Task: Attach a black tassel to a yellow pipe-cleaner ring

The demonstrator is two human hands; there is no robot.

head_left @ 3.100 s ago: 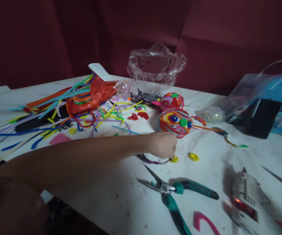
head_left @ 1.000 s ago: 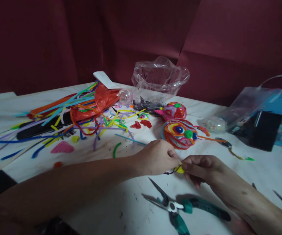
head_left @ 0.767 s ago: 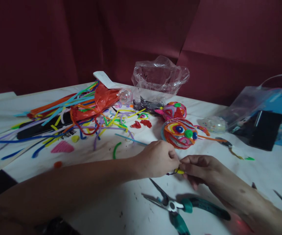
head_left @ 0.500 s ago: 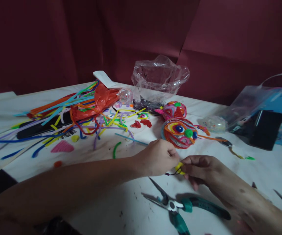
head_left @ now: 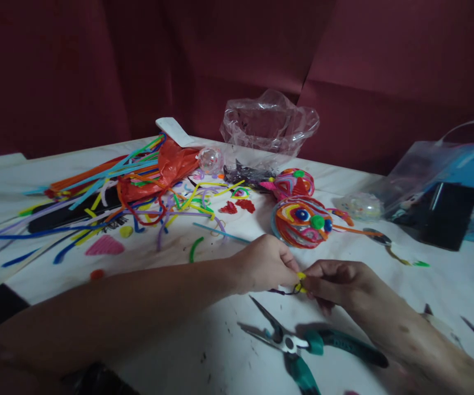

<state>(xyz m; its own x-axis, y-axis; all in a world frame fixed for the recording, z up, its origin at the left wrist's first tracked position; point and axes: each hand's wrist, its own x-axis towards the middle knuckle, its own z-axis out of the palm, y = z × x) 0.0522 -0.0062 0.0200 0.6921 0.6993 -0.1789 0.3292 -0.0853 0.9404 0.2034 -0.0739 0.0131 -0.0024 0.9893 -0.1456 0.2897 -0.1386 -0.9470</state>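
Both hands have drawn together since three seconds back, when only my left hand (head_left: 261,266) reached over the white table (head_left: 204,351). Now my right hand (head_left: 336,280) joins it, fingertips of both pinched shut on a small yellow coiled pipe-cleaner piece (head_left: 301,281), held just above the table, near the green-handled pliers (head_left: 303,345) and before a round multicoloured pipe-cleaner face (head_left: 302,221).

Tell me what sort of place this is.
Probably a home craft table: loose pipe cleaners are strewn over a white-covered table, a coiled pipe-cleaner face sits mid-table, and pliers lie near both hands.
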